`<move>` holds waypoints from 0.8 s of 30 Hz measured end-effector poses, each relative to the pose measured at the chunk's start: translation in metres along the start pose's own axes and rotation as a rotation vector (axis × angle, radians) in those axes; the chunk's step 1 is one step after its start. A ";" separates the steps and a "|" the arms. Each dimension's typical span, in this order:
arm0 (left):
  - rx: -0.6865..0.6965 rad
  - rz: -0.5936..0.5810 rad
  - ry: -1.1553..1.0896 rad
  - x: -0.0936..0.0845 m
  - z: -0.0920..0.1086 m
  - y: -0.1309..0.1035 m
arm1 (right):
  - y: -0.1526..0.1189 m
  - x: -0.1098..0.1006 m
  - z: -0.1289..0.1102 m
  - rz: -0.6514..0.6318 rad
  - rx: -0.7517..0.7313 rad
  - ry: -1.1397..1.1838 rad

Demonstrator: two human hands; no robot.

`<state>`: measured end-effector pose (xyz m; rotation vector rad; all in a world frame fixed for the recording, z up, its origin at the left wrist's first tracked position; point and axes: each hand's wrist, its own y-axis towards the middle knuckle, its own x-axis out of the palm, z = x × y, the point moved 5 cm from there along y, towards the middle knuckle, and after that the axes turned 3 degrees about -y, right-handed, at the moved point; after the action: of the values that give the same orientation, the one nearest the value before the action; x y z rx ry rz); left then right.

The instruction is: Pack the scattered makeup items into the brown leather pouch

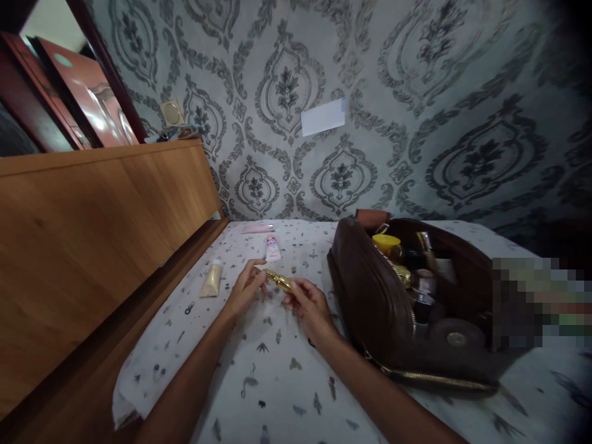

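Note:
A slim, shiny gold cosmetic tube is held up over the patterned sheet, its length running between both hands. My right hand grips its right end between thumb and fingers. At the other end, my left hand pinches the tube with its fingertips. Whether it is a lipstick or another cosmetic I cannot tell. Just beyond the hands lies a white and pink squeeze tube. To the left of my left hand is a cream-coloured tube with a white cap.
On the right, a dark brown bag stands unzipped, with a yellow-lidded jar and several cosmetics inside. A pink tube rests near the wall. A wooden board borders the bed's left side. Patterned wallpaper covers the wall ahead.

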<state>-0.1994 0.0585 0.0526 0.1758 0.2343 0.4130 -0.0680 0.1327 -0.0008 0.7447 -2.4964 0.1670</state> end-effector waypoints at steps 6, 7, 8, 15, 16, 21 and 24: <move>0.055 0.007 0.081 0.000 0.002 -0.001 | -0.001 0.001 -0.001 -0.012 -0.006 -0.020; 0.057 0.034 0.136 -0.001 0.001 -0.001 | -0.002 0.002 -0.001 -0.022 -0.008 -0.026; 0.052 0.063 0.190 -0.002 0.000 -0.001 | -0.002 0.002 -0.001 -0.033 -0.009 -0.032; -0.043 0.160 0.272 -0.005 -0.005 -0.002 | -0.002 0.002 0.001 -0.044 0.000 -0.057; -0.051 0.169 0.269 -0.005 -0.004 -0.002 | -0.002 0.002 0.001 -0.043 0.001 -0.055; -0.077 0.224 0.293 -0.007 -0.005 -0.003 | -0.003 0.004 -0.001 -0.048 0.006 -0.036; -0.063 0.183 0.290 -0.005 -0.006 -0.002 | -0.003 0.003 -0.002 -0.039 0.003 -0.046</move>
<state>-0.2046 0.0552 0.0474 0.0749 0.4917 0.6278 -0.0679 0.1294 0.0027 0.8057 -2.5233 0.1409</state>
